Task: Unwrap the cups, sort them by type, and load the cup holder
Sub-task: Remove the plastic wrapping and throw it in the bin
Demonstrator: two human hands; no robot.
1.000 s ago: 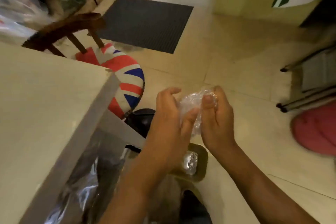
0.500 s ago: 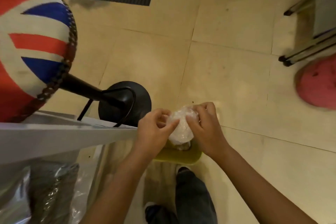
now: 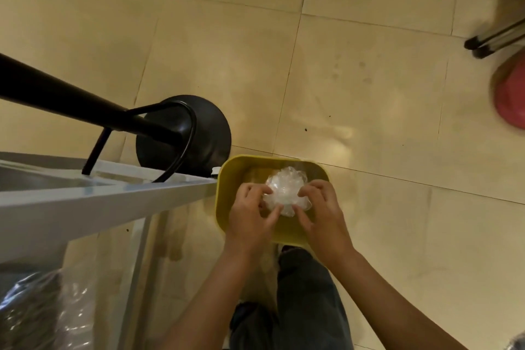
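Observation:
A crumpled ball of clear plastic wrap (image 3: 285, 190) sits between my two hands, directly above a yellow bin (image 3: 227, 176) on the floor. My left hand (image 3: 251, 214) pinches the wrap on its left side with curled fingers. My right hand (image 3: 322, 214) grips the wrap's right side, thumb under it. No cups or cup holder appear in this view.
A white table edge (image 3: 99, 199) runs across the left. Behind it stands a black stool base (image 3: 184, 133) with its slanted pole. Clear plastic packaging (image 3: 42, 310) lies under the table. My leg in jeans (image 3: 306, 301) is below the bin. A pink object (image 3: 511, 94) is far right.
The view has tilted down toward the floor. Both hands have lowered the crumpled wrap until it is right over the yellow bin, which now shows fully.

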